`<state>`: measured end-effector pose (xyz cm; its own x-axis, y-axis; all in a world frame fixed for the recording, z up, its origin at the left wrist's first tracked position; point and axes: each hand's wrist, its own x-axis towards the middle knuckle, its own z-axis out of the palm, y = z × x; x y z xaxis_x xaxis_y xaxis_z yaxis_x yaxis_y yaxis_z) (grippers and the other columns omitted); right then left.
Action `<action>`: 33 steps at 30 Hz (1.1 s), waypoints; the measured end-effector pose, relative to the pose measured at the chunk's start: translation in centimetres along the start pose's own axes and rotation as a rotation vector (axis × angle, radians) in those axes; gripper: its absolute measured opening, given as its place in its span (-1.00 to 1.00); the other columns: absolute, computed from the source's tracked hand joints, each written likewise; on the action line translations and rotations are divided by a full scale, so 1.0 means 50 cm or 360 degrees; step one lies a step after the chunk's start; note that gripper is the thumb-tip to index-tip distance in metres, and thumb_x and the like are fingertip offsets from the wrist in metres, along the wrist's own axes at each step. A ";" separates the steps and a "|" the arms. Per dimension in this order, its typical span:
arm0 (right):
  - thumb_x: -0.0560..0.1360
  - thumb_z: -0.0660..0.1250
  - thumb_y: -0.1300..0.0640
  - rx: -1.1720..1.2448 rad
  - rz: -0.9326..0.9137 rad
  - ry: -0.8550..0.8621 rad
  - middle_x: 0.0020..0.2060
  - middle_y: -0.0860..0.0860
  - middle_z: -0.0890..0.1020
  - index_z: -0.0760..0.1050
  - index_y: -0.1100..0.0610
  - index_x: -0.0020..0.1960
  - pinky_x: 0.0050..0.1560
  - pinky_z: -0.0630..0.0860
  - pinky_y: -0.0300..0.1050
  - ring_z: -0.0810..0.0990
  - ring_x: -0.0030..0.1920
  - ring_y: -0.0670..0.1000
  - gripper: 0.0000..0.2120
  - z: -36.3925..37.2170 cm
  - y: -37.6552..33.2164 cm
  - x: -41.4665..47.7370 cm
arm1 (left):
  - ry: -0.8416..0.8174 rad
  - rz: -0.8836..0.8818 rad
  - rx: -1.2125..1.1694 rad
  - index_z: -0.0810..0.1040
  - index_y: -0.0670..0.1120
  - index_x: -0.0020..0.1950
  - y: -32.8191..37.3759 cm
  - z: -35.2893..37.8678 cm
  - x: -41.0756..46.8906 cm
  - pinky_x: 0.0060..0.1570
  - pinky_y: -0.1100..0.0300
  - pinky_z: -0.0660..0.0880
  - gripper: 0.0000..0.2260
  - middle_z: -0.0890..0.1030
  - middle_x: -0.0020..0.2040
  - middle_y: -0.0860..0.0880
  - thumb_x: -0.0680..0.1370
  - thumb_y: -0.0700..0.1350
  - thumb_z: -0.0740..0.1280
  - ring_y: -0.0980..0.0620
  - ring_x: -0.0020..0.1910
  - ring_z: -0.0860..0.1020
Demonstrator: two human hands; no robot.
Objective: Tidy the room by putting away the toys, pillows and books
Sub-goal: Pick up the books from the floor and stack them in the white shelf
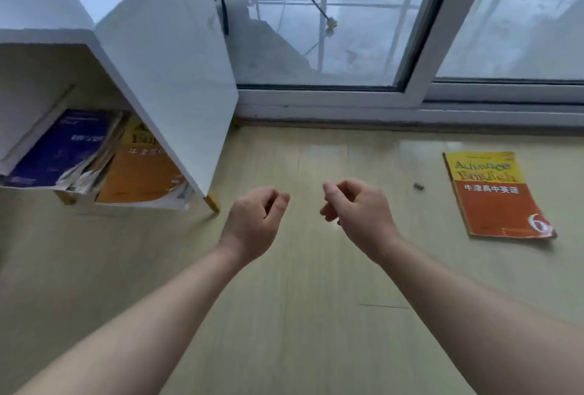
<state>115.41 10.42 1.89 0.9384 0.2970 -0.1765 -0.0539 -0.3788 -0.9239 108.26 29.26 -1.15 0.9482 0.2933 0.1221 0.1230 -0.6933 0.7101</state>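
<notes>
Nearest me, the left hand point(256, 220) and right hand point(357, 214) hover side by side over the floor point(300, 315), just right of the white shelf point(164, 78) and its front leg. The fingers of both are loosely curled and hold nothing. 1 orange-and-yellow book point(496, 195) lies flat on the floor well to the right of the shelf, apart from either hand, with a small dark bit point(418, 186) between it and the shelf. Its near corner looks curled and frayed, so I'd guess lifting it by that corner could tear the cover. Inside the shelf, a blue book point(63, 148) and an orange book point(139, 173) lie on a ragged pile with loose pages poking out. Pushing 1 more in hard may shove those out onto the floor. Beyond the shelf stands the glass door point(316, 31)
</notes>
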 end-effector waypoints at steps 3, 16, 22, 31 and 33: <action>0.63 0.30 -0.05 0.0020 0.0085 0.0219 -0.38 0.05 0.69 0.56 0.19 -0.23 -0.23 0.57 -0.03 0.66 -0.34 0.03 -0.62 -0.163 0.052 -0.030 | -0.0281 0.0069 -0.0050 0.55 -0.04 -0.16 0.148 0.066 0.026 -0.27 -0.01 0.51 -0.70 0.59 -0.30 -0.02 0.68 0.08 0.23 -0.02 -0.30 0.57; 0.67 0.17 -0.03 0.0300 0.0367 0.1026 -0.43 0.03 0.60 0.45 0.11 -0.27 -0.39 0.40 -0.18 0.56 -0.43 0.02 -0.62 -0.973 0.223 -0.236 | -0.0905 0.0352 -0.0228 0.57 -0.06 -0.18 0.860 0.579 -0.086 -0.35 0.14 0.47 -0.72 0.65 -0.34 -0.03 0.68 0.01 0.27 0.07 -0.47 0.58; 0.54 0.22 -0.06 0.0476 0.0801 0.1621 -0.34 0.12 0.63 0.45 0.09 -0.30 -0.35 0.49 -0.06 0.62 -0.34 0.14 -0.68 -1.202 0.506 -0.462 | -0.1141 0.0237 -0.0308 0.58 -0.11 -0.11 1.017 0.843 -0.267 -0.20 -0.05 0.57 -0.77 0.66 -0.27 -0.07 0.68 -0.06 0.26 -0.04 -0.43 0.61; 0.53 0.37 0.09 0.0500 0.1767 0.2444 0.32 0.14 0.55 0.45 0.16 0.34 0.23 0.50 0.03 0.54 0.31 0.22 -0.60 -1.372 0.901 -0.919 | -0.1643 0.0169 -0.0124 0.55 -0.16 0.03 1.113 1.094 -0.528 -0.32 0.11 0.45 -0.83 0.62 -0.13 -0.12 0.68 -0.11 0.22 -0.03 -0.38 0.57; 0.54 0.41 -0.04 0.0335 0.2002 0.2390 0.38 0.20 0.42 0.32 0.19 0.41 0.25 0.45 0.12 0.43 0.37 0.25 -0.44 -1.401 0.936 -0.979 | -0.1690 0.0180 -0.0095 0.54 -0.15 0.02 1.128 1.125 -0.558 -0.32 0.11 0.45 -0.84 0.61 -0.13 -0.12 0.68 -0.11 0.23 -0.03 -0.37 0.57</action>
<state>90.84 -83.24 -8.94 -0.1804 -0.9089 -0.3760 -0.7326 0.3792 -0.5653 105.22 -55.06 -3.51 0.7264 -0.5138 -0.4565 0.0313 -0.6388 0.7688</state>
